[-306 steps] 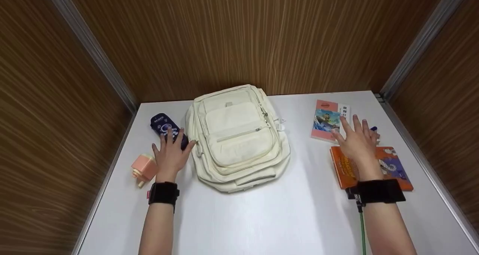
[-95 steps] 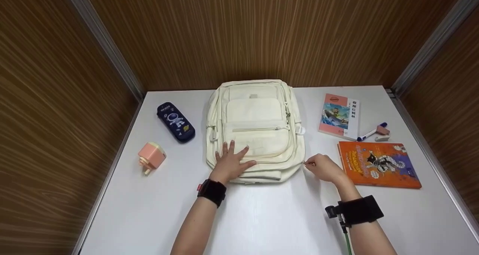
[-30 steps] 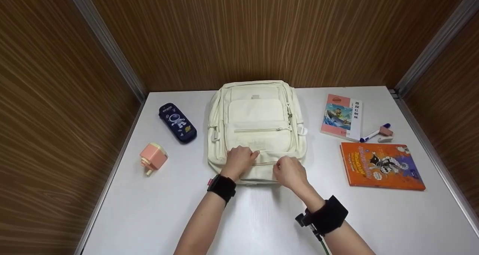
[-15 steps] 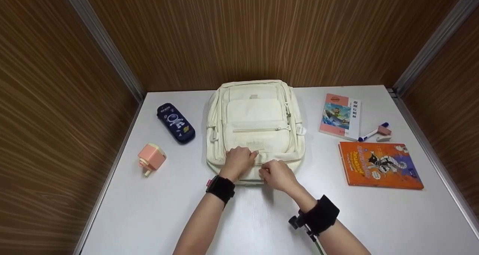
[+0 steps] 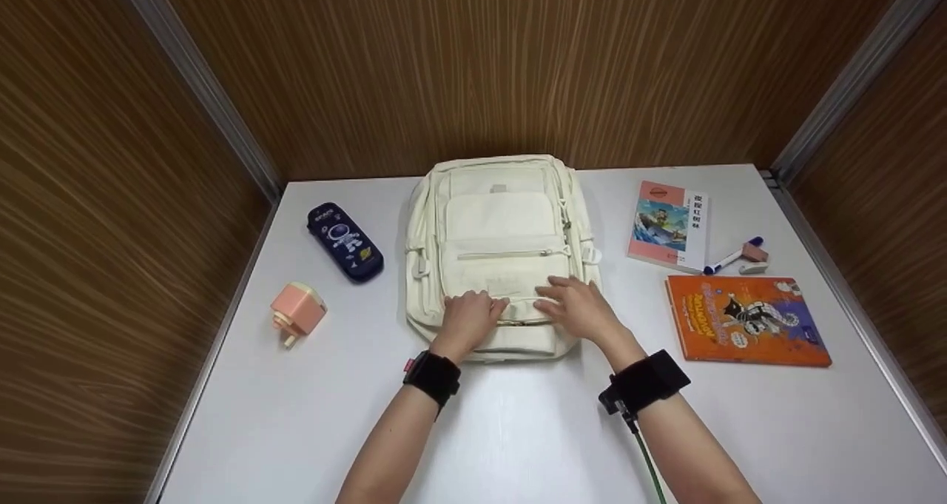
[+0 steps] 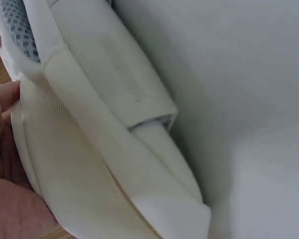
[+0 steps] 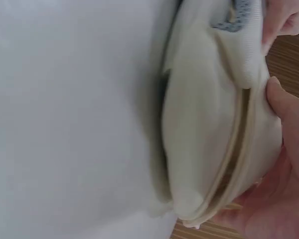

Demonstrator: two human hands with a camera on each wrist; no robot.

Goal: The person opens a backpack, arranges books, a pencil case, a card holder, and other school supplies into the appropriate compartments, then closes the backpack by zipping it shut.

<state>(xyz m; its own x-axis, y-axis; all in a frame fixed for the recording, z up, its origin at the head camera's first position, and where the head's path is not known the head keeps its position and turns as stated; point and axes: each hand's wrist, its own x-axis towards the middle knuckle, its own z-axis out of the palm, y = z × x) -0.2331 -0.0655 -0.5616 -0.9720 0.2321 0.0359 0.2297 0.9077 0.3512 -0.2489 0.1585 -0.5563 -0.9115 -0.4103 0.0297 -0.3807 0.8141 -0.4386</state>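
A cream backpack (image 5: 499,219) lies front side up in the middle of the white table. My left hand (image 5: 467,320) grips the lower edge of its front panel, fingers curled over the fabric. Just to the right, my right hand (image 5: 581,308) rests at the same edge with fingers loosely spread, the thumb (image 7: 284,102) against the cloth in the right wrist view. Between the hands the front compartment's zipper is parted, and grey mesh lining (image 6: 20,30) shows in the left wrist view. The deeper inside is hidden.
On the left lie a navy astronaut pencil case (image 5: 345,241) and a pink boxy gadget with cream knobs (image 5: 298,310). To the right are a pink-and-white book (image 5: 666,223), a marker (image 5: 732,256), a pink eraser-like block (image 5: 755,252) and an orange book (image 5: 747,323). Wood-grain panels enclose the table.
My left hand went from flat on the backpack to gripping its lower edge. The right hand, curled at the zipper, travelled left along it, then let go, spread its fingers and shifted right and up.
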